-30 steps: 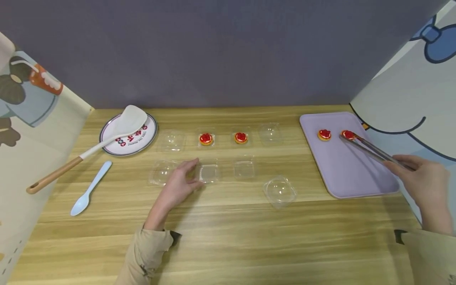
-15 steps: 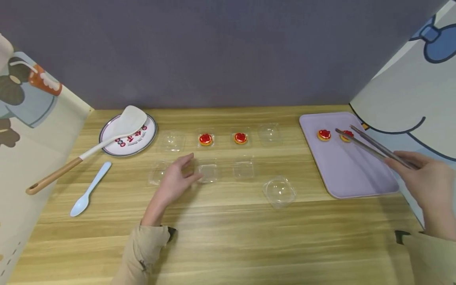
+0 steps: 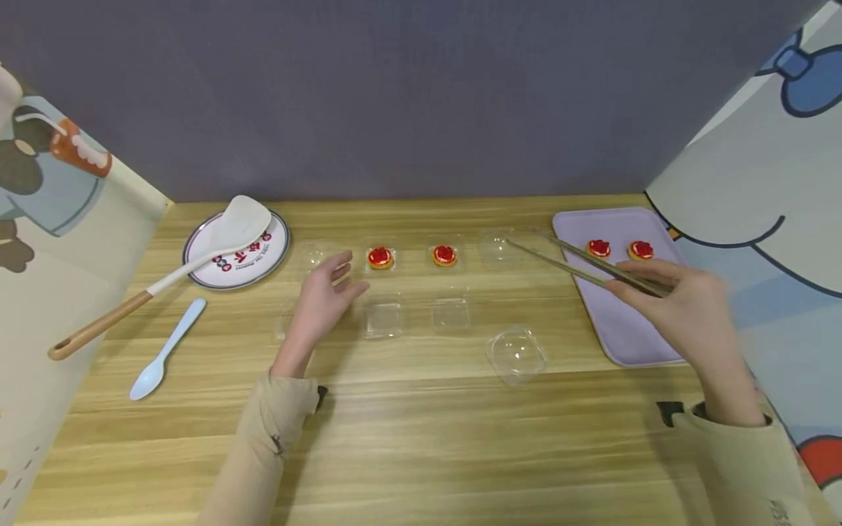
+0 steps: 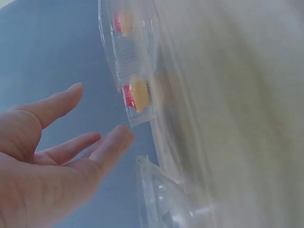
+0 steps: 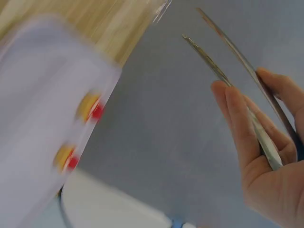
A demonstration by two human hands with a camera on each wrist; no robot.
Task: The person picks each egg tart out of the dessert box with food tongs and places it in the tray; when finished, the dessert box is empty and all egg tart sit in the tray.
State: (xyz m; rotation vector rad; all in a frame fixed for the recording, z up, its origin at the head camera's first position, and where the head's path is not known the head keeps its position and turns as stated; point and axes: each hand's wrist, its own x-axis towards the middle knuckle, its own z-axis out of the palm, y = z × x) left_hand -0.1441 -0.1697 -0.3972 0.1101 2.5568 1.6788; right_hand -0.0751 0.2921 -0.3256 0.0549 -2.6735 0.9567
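Observation:
My right hand [image 3: 691,314] grips metal tongs [image 3: 582,264] above the left side of a lilac tray [image 3: 625,336]; the tips stand apart with nothing between them. On that tray lie two red-topped tarts [image 3: 598,248], seen blurred in the right wrist view. My left hand [image 3: 324,298] hovers with fingers loosely spread and holds nothing. It is close to a clear plastic box holding a tart [image 3: 379,257]. Another boxed tart [image 3: 444,255] sits to its right. In front of them are two clear box bases [image 3: 383,320] with no tart in them.
Clear domed lids lie around the boxes, one lid [image 3: 516,354] nearer me on the right. At left, a white spatula [image 3: 243,223] with a wooden handle rests across a patterned plate [image 3: 230,274]. A pale blue spoon [image 3: 167,349] lies in front of it.
The tongs have come off the right-hand tart on the tray, their tips parting, and swung left with my right hand. My left hand has drawn back from the front box base, farther up the table.

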